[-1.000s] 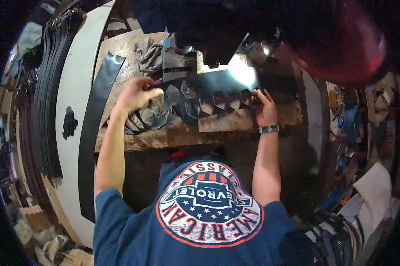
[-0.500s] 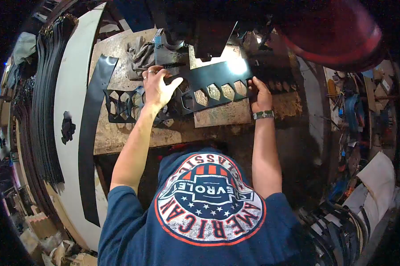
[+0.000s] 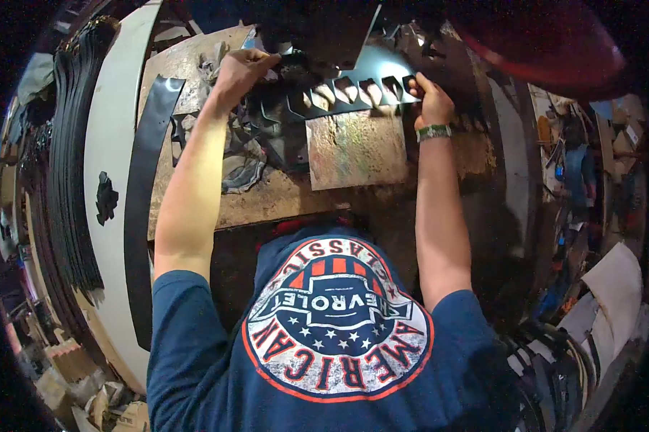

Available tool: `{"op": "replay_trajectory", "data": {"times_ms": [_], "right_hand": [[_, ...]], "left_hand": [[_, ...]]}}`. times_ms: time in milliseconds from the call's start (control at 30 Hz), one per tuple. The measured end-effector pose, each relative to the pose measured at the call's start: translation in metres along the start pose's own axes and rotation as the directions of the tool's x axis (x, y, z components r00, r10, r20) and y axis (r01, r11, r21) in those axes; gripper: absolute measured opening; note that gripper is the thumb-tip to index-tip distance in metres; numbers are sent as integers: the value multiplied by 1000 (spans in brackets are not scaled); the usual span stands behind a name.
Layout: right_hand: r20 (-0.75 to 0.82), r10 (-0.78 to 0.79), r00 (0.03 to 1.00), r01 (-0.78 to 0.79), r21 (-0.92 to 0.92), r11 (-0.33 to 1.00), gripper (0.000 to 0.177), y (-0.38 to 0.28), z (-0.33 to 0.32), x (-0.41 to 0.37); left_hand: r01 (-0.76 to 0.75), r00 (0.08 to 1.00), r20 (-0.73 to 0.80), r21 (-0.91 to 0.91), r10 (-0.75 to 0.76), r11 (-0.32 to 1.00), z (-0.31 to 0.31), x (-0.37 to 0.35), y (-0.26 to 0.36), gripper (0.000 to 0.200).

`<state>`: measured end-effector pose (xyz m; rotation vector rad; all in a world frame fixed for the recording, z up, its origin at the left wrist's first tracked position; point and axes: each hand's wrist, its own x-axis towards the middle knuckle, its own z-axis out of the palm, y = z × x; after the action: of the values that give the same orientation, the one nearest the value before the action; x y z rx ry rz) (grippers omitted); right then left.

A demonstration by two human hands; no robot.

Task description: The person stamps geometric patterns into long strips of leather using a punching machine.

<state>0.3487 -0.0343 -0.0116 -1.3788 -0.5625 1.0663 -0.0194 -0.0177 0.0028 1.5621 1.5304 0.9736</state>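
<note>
A black sheet with a row of pointed cut-outs is raised at the far side of the bench. Its right end is gripped by my right hand, fingers curled round the edge. To the left, my left hand is closed in a pinch beside dark machine parts; what it pinches is too dark to make out. Below the sheet lies a square, worn cutting board. A crumpled grey cloth or glove rests left of the board, near dark scraps.
A long black strip lies along the bench's left side, beside a pale panel. Bundled dark strips hang farther left. Dark machinery stands over the bench's far side, with a red rounded part at upper right.
Both hands have moved up and away from me, and the cut-out sheet has moved farther back. My left hand has gone from spread to pinched. More of the board shows.
</note>
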Motion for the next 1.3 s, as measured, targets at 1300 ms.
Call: {"op": "replay_trajectory", "data": {"times_ms": [1300], "right_hand": [[187, -440, 878, 478, -313, 820, 43, -36, -40, -74]], "left_hand": [[-52, 979, -175, 287, 106, 956, 35, -13, -23, 31]]}}
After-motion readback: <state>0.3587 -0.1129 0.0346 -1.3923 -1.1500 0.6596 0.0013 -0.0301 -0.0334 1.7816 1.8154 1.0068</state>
